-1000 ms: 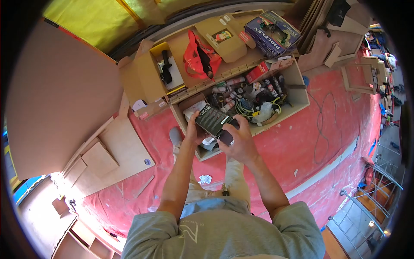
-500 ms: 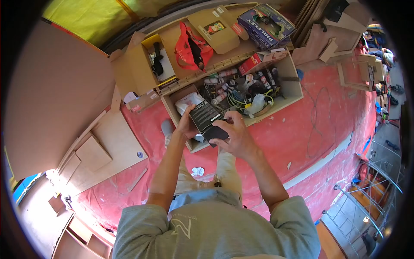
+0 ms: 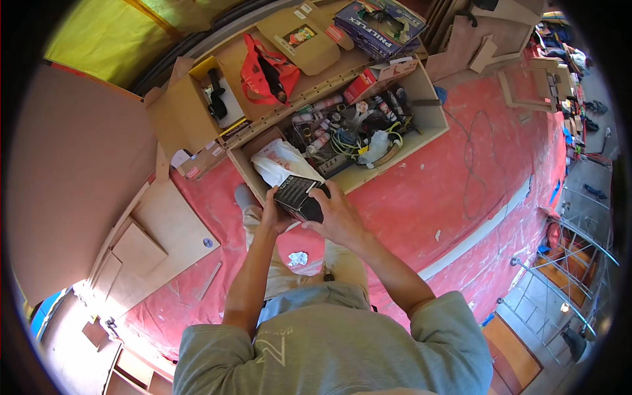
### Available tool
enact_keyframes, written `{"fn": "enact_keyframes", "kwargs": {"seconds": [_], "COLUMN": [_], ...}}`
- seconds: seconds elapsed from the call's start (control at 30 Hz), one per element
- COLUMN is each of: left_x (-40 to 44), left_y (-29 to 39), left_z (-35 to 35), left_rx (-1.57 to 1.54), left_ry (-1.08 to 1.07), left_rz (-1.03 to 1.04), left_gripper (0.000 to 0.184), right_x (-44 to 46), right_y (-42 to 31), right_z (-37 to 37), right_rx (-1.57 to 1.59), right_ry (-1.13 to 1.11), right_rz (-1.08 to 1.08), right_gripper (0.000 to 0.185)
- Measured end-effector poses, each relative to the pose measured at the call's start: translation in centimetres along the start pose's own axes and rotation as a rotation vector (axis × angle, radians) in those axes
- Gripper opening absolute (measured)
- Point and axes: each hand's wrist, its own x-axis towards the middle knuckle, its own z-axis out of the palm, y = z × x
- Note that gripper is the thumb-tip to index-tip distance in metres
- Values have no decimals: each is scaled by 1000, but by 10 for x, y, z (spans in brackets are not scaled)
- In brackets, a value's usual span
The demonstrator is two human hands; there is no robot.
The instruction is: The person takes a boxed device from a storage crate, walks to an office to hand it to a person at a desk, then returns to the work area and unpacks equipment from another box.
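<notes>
Red flr (image 3: 408, 204) w/ bin (image 3: 428, 122), wht scrap (image 3: 297, 258)

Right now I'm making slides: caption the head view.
Left hand and right hand hold a black printed box near a wooden crate.

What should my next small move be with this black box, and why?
I'd probably ease the black box down onto the white bag in the wooden crate. Your left hand and right hand both have hold of it, it's at the crate's near edge, and the other end looks crowded with cans and cables.
</notes>
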Motion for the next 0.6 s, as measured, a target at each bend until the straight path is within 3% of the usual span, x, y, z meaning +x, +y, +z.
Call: {"fn": "enact_keyframes", "kwargs": {"seconds": [0.37, 0.6], "left_x": [-13, -13], "left_y": [5, 2], "left_z": [-18, -22], "left_rx": [35, 51], "left_ry": [107, 101], "left_rz": [-21, 17], "left_gripper": [60, 57], "right_x": [6, 13], "right_y": [16, 8], "right_z": [32, 27], "right_rx": [56, -42], "right_ry": [76, 21], "right_rz": [-197, -130], "right_gripper": [66, 66]}}
